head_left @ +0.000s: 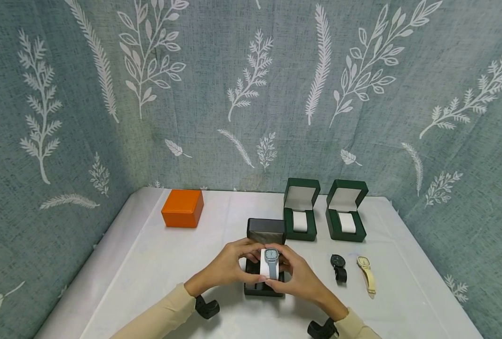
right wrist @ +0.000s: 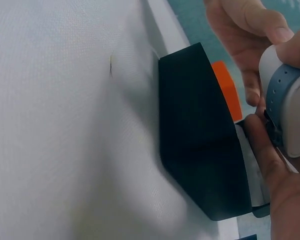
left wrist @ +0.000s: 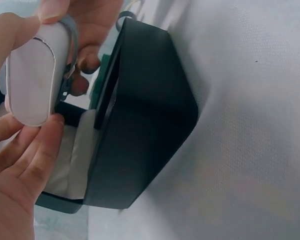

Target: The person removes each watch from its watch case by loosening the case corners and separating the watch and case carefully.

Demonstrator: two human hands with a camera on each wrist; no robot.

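Observation:
A light-blue square-faced watch (head_left: 271,255) is strapped round a white watch cushion (head_left: 264,270). My left hand (head_left: 227,267) pinches the cushion from its left side, thumb low and fingers at the top. From the right side, my right hand (head_left: 300,275) grips the same cushion. Both hold it above an open black watch box (head_left: 264,291), whose lid stands up behind. The left wrist view gives the rounded, flat end of the cushion (left wrist: 32,82) between the fingers. In the right wrist view the holed blue strap (right wrist: 280,90) curves round the cushion.
Two open green watch boxes (head_left: 300,235) (head_left: 346,235) with white cushions stand at the back right. A closed orange box (head_left: 182,209) sits back left. A black watch (head_left: 338,268) and a yellowish watch (head_left: 366,275) lie on the white-covered table (head_left: 149,282) at right.

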